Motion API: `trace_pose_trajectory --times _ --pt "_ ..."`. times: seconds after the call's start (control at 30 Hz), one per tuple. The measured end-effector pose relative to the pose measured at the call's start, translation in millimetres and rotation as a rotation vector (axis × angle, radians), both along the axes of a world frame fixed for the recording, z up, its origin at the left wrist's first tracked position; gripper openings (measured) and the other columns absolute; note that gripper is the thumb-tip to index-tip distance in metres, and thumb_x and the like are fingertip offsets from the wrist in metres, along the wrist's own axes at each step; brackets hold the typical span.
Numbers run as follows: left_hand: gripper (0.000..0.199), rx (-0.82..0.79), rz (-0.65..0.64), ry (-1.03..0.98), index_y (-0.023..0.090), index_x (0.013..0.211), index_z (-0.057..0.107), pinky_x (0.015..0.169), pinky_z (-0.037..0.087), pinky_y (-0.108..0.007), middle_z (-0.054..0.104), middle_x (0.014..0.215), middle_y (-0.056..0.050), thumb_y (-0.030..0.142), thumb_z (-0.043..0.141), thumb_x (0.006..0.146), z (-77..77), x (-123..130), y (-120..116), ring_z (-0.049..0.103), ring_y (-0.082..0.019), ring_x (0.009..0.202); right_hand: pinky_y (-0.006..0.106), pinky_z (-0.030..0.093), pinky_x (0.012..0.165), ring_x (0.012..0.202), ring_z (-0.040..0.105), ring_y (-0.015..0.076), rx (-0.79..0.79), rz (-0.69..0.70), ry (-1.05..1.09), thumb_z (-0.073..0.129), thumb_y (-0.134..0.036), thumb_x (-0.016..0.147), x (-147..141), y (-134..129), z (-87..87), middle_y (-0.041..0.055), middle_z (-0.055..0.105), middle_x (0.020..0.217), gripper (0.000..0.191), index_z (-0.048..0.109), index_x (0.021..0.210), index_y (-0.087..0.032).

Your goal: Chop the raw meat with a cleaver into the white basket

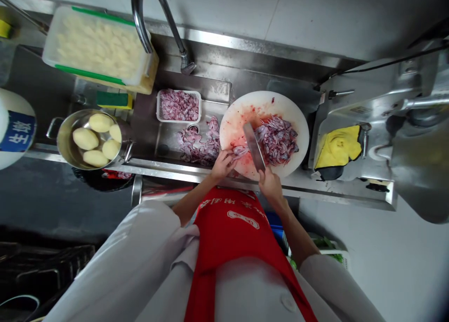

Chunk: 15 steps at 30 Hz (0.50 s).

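Note:
My right hand (270, 184) grips the handle of a cleaver (254, 146), its broad blade standing over the round white cutting board (233, 113). At the board's left front edge, my left hand (223, 164) has its fingers closed on a piece of raw pinkish meat (241, 150), just left of the blade. Right of the cleaver lies a heap of chopped dark red meat (278, 139). Blood stains mark the board. More whole raw pieces (199, 145) lie in the sink basin left of the board.
A white basket (158, 107) of meat stands in the sink under the faucet (164, 3). Farther left are a pot (65, 144) of peeled potatoes, a sponge (112, 98) and a lidded tub (52, 36). A yellow cloth (338, 146) lies by the machine at right.

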<state>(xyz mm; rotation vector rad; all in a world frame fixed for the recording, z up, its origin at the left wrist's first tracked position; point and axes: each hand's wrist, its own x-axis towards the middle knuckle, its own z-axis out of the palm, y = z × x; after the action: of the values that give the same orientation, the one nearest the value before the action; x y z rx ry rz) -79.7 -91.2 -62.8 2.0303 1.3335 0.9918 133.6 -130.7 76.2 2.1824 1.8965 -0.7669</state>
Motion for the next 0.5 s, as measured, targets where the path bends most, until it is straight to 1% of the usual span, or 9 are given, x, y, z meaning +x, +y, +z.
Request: trace_pose_trajectory --times 0.07,0.13,0.17,0.23,0.3,0.37,0.43,0.5 --pt "0.015 0.026 0.028 -0.015 0.019 0.105 0.067 0.099 0.052 -0.041 0.063 0.111 -0.011 0.028 0.060 0.096 -8.4 2.5 -2.6 0.060 -0.023 0.112 0.031 0.040 0.070 0.079 0.065 0.0246 0.102 0.023 -0.025 0.033 -0.033 0.105 -13.1 21.9 5.4 0.0143 0.071 0.087 0.040 0.058 0.124 -0.009" --pt "0.014 0.051 0.037 -0.029 0.019 0.104 0.068 0.097 0.052 -0.041 0.065 0.110 -0.011 0.027 0.059 0.097 -12.0 4.0 -1.2 0.060 -0.023 0.111 0.032 0.041 0.071 0.082 0.066 0.0259 0.176 0.021 -0.029 0.031 -0.035 0.106 -25.8 38.7 4.2 0.0159 0.071 0.091 0.044 0.054 0.132 -0.007" --pt "0.015 0.061 0.032 -0.035 0.018 0.104 0.068 0.097 0.052 -0.041 0.065 0.110 -0.011 0.027 0.058 0.098 -12.1 4.3 0.3 0.060 -0.023 0.112 0.032 0.042 0.071 0.082 0.067 0.0260 0.168 0.019 -0.026 0.031 -0.034 0.106 -31.3 44.4 0.5 0.0166 0.072 0.092 0.045 0.053 0.133 -0.006" --pt "0.015 0.070 0.011 -0.037 0.018 0.105 0.068 0.096 0.053 -0.041 0.066 0.110 -0.011 0.027 0.057 0.098 -10.1 4.2 3.7 0.060 -0.023 0.112 0.031 0.042 0.071 0.084 0.068 0.0253 0.073 0.032 -0.020 0.034 -0.030 0.105 -38.2 51.0 -11.0 0.0174 0.072 0.093 0.040 0.056 0.128 -0.006" --pt "0.015 0.075 -0.006 -0.035 0.018 0.104 0.068 0.096 0.053 -0.041 0.066 0.109 -0.011 0.026 0.056 0.099 -6.9 3.4 6.3 0.060 -0.023 0.112 0.029 0.043 0.072 0.087 0.068 0.0243 -0.041 0.062 -0.019 0.039 -0.026 0.104 -37.0 54.0 -22.3 0.0178 0.073 0.097 0.033 0.059 0.122 -0.007" --pt "0.016 0.072 -0.009 -0.034 0.018 0.104 0.068 0.097 0.053 -0.042 0.067 0.108 -0.011 0.026 0.055 0.099 -4.4 2.0 6.8 0.060 -0.022 0.112 0.028 0.043 0.074 0.091 0.068 0.0244 -0.085 0.101 -0.015 0.043 -0.024 0.102 -27.9 55.2 -26.3 0.0174 0.073 0.101 0.029 0.061 0.119 -0.009" --pt "0.015 0.064 0.008 -0.032 0.019 0.103 0.069 0.098 0.052 -0.042 0.067 0.107 -0.010 0.027 0.057 0.098 -3.5 -0.2 4.8 0.060 -0.022 0.110 0.029 0.044 0.075 0.092 0.068 0.0256 -0.074 0.130 -0.015 0.044 -0.024 0.101 -16.4 54.6 -20.7 0.0169 0.073 0.100 0.027 0.061 0.117 -0.011" --pt "0.016 0.049 0.066 -0.020 0.020 0.104 0.069 0.100 0.051 -0.044 0.067 0.108 -0.010 0.030 0.060 0.096 -4.3 -2.7 0.8 0.060 -0.023 0.110 0.031 0.044 0.075 0.090 0.068 0.0269 0.002 0.122 -0.018 0.041 -0.027 0.102 -10.5 51.6 -10.3 0.0172 0.073 0.096 0.031 0.060 0.120 -0.010"
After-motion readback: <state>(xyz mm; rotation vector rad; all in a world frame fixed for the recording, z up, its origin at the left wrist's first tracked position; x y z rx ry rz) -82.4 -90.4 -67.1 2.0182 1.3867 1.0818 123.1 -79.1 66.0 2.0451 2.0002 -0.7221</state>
